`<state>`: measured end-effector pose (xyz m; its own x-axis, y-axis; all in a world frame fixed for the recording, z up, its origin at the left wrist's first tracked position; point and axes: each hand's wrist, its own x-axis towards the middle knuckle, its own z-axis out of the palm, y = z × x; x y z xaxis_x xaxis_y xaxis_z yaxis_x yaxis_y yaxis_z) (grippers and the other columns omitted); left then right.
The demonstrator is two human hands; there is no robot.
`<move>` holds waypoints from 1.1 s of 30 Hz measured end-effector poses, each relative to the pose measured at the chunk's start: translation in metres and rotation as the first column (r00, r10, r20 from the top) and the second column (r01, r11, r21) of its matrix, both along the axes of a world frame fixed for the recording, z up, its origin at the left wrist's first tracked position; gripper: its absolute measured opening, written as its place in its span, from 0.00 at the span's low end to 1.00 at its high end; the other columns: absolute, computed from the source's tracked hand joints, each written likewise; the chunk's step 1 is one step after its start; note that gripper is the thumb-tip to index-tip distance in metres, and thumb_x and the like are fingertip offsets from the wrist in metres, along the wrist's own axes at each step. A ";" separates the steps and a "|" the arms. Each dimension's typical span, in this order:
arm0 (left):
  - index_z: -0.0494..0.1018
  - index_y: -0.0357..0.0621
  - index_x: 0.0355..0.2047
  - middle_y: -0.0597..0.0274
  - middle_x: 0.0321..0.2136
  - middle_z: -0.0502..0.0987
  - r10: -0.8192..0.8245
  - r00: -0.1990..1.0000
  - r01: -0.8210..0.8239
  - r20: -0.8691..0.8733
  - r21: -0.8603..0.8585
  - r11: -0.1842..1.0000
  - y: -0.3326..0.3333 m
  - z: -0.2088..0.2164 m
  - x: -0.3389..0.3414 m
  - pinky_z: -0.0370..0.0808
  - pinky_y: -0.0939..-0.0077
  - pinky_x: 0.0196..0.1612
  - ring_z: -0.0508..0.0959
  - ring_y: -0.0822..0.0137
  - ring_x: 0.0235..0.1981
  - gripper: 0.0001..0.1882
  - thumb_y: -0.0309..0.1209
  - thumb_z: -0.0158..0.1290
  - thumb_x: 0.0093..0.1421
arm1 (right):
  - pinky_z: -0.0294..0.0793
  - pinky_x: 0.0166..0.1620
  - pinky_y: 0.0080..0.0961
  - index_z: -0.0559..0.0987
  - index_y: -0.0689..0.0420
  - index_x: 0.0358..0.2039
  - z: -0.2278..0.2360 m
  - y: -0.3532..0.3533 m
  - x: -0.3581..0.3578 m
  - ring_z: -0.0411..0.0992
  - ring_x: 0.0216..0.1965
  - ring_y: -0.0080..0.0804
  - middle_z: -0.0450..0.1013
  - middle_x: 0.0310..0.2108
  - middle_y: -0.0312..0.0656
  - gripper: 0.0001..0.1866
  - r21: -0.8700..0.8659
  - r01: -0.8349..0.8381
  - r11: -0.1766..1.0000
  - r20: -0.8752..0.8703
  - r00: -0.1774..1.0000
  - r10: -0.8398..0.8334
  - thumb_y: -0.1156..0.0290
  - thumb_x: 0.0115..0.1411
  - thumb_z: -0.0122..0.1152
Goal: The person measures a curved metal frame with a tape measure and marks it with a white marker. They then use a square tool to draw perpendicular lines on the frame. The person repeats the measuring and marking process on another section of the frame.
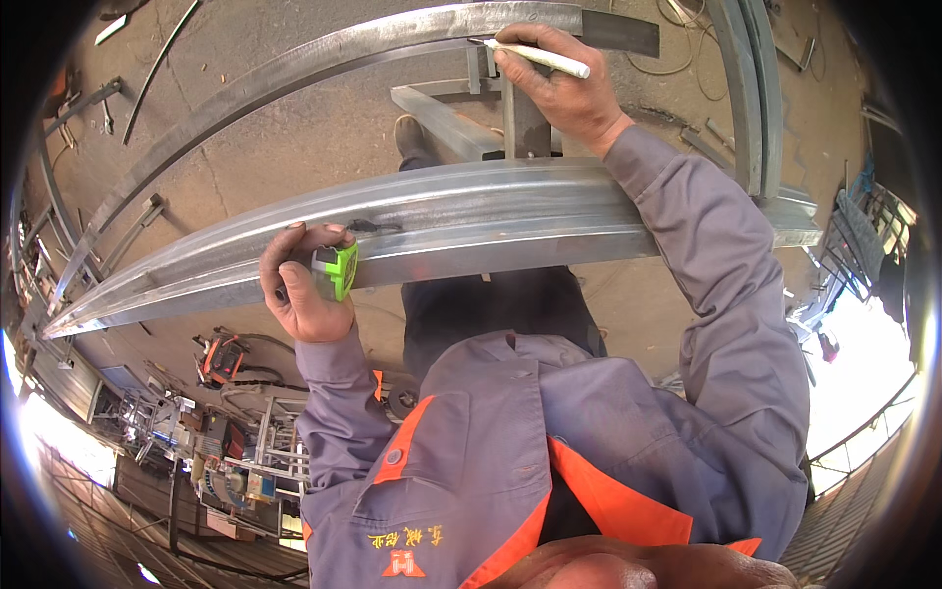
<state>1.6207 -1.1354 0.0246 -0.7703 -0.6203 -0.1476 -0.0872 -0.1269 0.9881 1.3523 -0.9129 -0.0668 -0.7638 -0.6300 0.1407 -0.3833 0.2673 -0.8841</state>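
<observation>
My right hand (569,90) pinches a white marker pen (546,59), its dark tip at the edge of the far curved metal bar (324,57). That bar sweeps from the left round to the top and ends in a darker flat piece. Nearer to me, my left hand (306,285) is closed around a green and black tape measure (337,269). The tape measure is beside the near edge of a long silver metal profile (471,218) that crosses in front of my body. No drawn-out tape blade can be made out.
Below the bars stands a metal support (526,123) with a slanting square tube (446,120). Upright metal profiles (751,98) stand at the right. An orange and black machine (224,359) sits on the floor at the left, near metal frames and equipment. Thin cable loops lie at the upper right.
</observation>
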 end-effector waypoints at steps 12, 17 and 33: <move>0.69 0.33 0.57 0.47 0.38 0.82 -0.010 1.000 0.010 -0.021 0.010 1.000 -0.001 0.000 -0.001 0.80 0.58 0.47 0.81 0.54 0.42 0.24 0.44 0.44 0.76 | 0.80 0.46 0.29 0.85 0.56 0.43 0.003 -0.004 0.001 0.81 0.42 0.37 0.83 0.41 0.40 0.12 0.018 0.038 0.999 -0.012 0.999 -0.038 0.65 0.62 0.72; 0.69 0.33 0.57 0.47 0.38 0.82 -0.009 1.000 0.010 -0.026 0.013 1.000 -0.001 0.000 -0.001 0.80 0.58 0.47 0.82 0.54 0.42 0.24 0.43 0.44 0.77 | 0.82 0.43 0.24 0.84 0.55 0.48 0.001 -0.003 -0.001 0.82 0.39 0.29 0.83 0.42 0.39 0.14 0.059 0.012 0.998 -0.096 0.995 -0.006 0.64 0.64 0.71; 0.69 0.32 0.57 0.46 0.38 0.82 -0.010 1.000 0.010 -0.021 -0.012 1.000 -0.002 -0.002 0.000 0.80 0.58 0.48 0.81 0.54 0.41 0.23 0.43 0.43 0.77 | 0.80 0.44 0.30 0.85 0.54 0.43 0.004 -0.005 0.001 0.81 0.40 0.37 0.83 0.40 0.39 0.12 0.029 0.038 0.999 -0.033 0.999 -0.037 0.64 0.62 0.71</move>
<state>1.6202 -1.1377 0.0229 -0.7794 -0.6142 -0.1236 -0.0671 -0.1144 0.9912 1.3530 -0.9175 -0.0632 -0.7824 -0.6051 0.1474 -0.4009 0.3082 -0.8627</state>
